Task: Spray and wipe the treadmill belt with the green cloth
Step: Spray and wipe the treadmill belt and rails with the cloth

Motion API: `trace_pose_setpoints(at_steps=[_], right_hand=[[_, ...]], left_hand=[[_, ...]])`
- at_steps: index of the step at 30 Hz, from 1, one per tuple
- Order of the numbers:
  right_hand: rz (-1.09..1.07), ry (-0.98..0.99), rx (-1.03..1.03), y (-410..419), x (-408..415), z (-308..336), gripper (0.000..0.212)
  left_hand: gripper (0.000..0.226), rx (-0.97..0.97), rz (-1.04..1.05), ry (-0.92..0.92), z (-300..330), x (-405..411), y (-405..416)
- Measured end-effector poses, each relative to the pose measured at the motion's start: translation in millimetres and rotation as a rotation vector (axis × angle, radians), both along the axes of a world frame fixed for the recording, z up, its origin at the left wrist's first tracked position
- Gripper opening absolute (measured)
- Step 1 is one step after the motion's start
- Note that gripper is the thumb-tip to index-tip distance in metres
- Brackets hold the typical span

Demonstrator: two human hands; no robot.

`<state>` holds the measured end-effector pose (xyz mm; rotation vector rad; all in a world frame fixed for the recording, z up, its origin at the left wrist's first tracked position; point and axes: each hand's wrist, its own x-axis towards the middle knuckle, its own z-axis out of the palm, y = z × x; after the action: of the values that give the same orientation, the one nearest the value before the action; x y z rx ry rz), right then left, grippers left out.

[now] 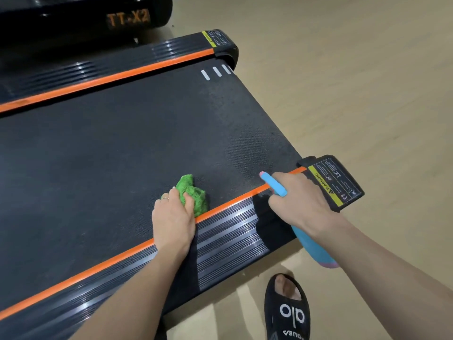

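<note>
Left hand (pixel 172 219), fingers curled, grips a crumpled green cloth (pixel 193 192) of fuzzy weave on the treadmill belt (pixel 110 153), a dark pebbled sheet, just beside the near orange stripe (pixel 98 262). Right hand (pixel 297 200) is wrapped round a smooth blue spray bottle (pixel 316 249), its nozzle tilted over the belt above the ribbed side rail (pixel 228 239).
</note>
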<state>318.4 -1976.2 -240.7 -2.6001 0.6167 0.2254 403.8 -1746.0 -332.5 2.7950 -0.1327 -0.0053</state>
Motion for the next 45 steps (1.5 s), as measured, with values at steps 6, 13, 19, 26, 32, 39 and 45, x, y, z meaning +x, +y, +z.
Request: trace_pose_setpoints(at_steps=[6,13,19,26,32,39,45], right_hand=[[0.001,0.021,-0.067,5.9,8.9,0.0,0.012],[-0.114,-0.025,-0.1,-21.2,28.5,1.5,0.009],[-0.215,0.002,-0.072,-38.7,33.6,4.2,0.009],[-0.175,0.087,-0.078,-48.8,9.5,7.1,0.012],[-0.108,0.139,-0.001,-32.4,-11.2,6.6,0.026],[0.017,0.158,-0.008,-1.0,1.2,-4.6,0.007],[-0.071,0.134,-0.12,-34.7,7.1,2.7,0.004]], left_hand=[[0.044,0.326,-0.182,0.031,-19.0,7.5,7.8],[0.042,0.39,-0.254,-0.016,-21.8,8.8,7.1],[0.07,0.38,-0.226,-0.012,-36.9,15.3,10.7],[0.056,0.194,-0.098,0.047,-23.3,9.9,2.3],[0.044,0.069,-0.075,0.032,-12.9,6.7,-0.9],[0.044,0.052,-0.08,-0.027,-15.3,7.4,0.2],[0.012,0.023,-0.128,-0.067,-7.7,-0.6,-1.8]])
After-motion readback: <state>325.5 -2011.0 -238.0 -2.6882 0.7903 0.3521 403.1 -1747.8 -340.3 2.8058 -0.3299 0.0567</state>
